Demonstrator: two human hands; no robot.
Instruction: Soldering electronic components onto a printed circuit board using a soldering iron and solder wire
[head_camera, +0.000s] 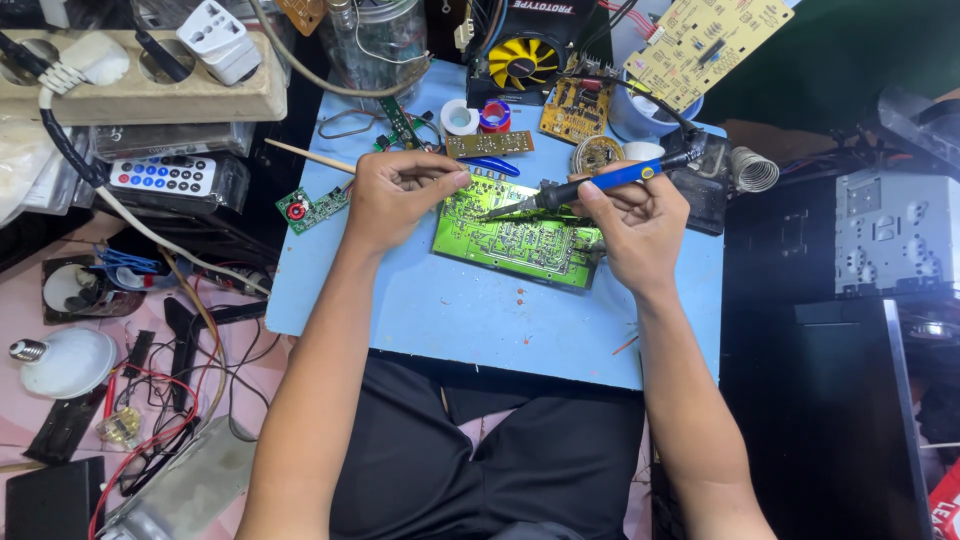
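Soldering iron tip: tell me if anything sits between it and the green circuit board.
Nothing visible does. The soldering iron in the right hand angles down with its tip at the green circuit board; the left hand holds off to the side.

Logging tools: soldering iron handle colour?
Blue, with a black grip section, on the soldering iron in the right hand. Head view.

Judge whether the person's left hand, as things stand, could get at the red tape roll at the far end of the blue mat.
Probably yes. The left hand rests at the green circuit board's edge, and the red tape roll lies just beyond it with only small flat boards between. But that hand seems to pinch something thin, so it is not free.
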